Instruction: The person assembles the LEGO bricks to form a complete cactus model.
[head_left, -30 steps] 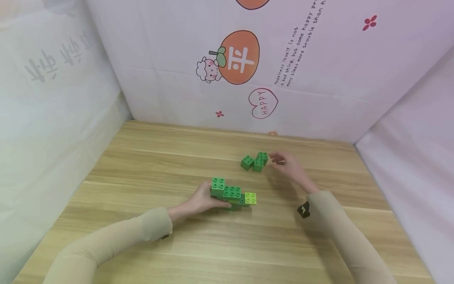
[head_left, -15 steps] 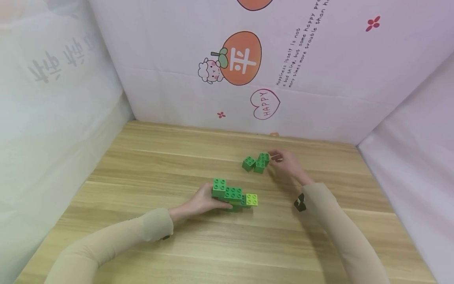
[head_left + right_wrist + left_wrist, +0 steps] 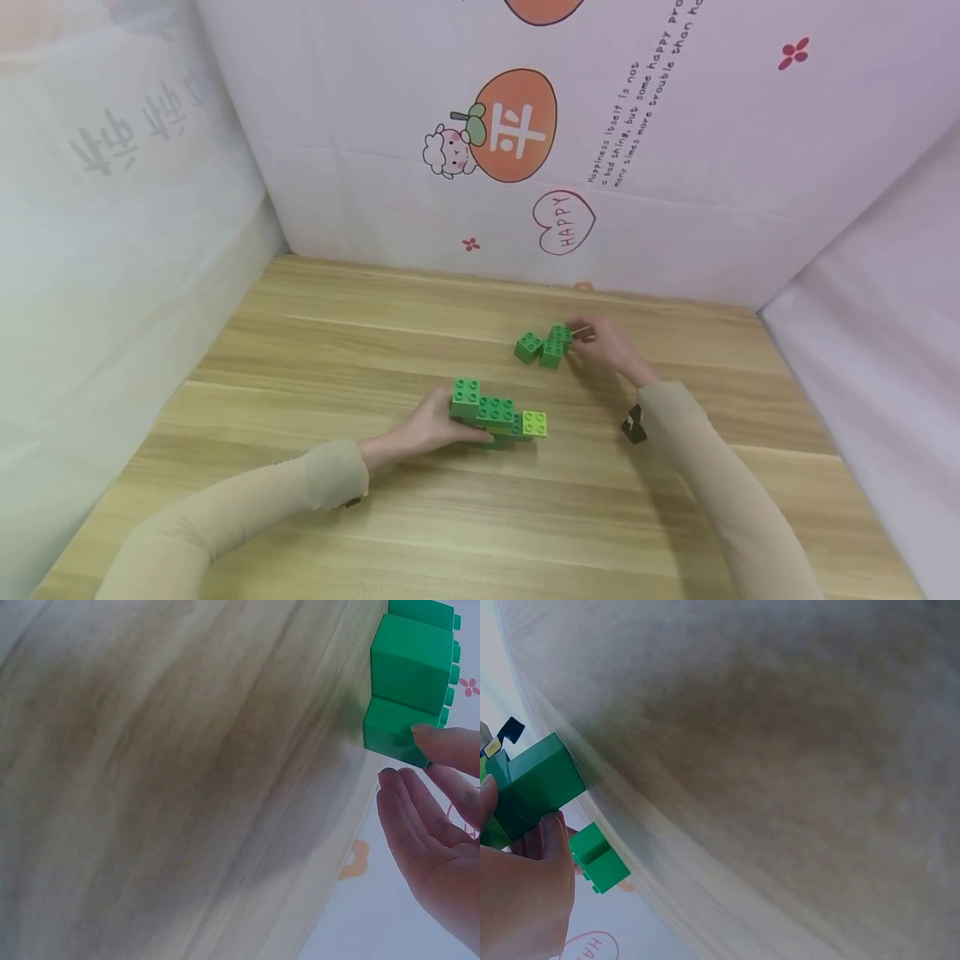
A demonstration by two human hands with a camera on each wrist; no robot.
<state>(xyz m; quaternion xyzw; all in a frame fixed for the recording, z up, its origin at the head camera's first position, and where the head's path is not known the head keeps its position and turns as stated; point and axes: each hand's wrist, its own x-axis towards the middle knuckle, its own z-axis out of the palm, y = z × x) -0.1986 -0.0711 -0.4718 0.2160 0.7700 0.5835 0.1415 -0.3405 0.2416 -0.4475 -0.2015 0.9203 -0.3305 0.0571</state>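
Note:
In the head view my left hand (image 3: 435,423) grips a model of joined toy building bricks (image 3: 496,409), mostly green with a lime brick (image 3: 535,422) at its right end. Its thumb lies along the near side; the other fingers are behind it. The left wrist view shows this green model (image 3: 540,784) from below between thumb and fingers. Farther back, my right hand (image 3: 606,343) is at the rightmost of three loose green bricks. The right wrist view has its thumb on the face of that green brick (image 3: 397,729) and the forefinger at its end, pinching it.
Two other green bricks, a left one (image 3: 528,347) and a front one (image 3: 551,353), stand close beside the pinched one on the wooden table (image 3: 420,517). A printed white cloth (image 3: 360,167) rises at the table's back edge, with more cloth at both sides.
My right hand has edged left, its fingertips closing in on the rightmost loose brick. The left hand keeps its grip on the model. The head view has shifted slightly.

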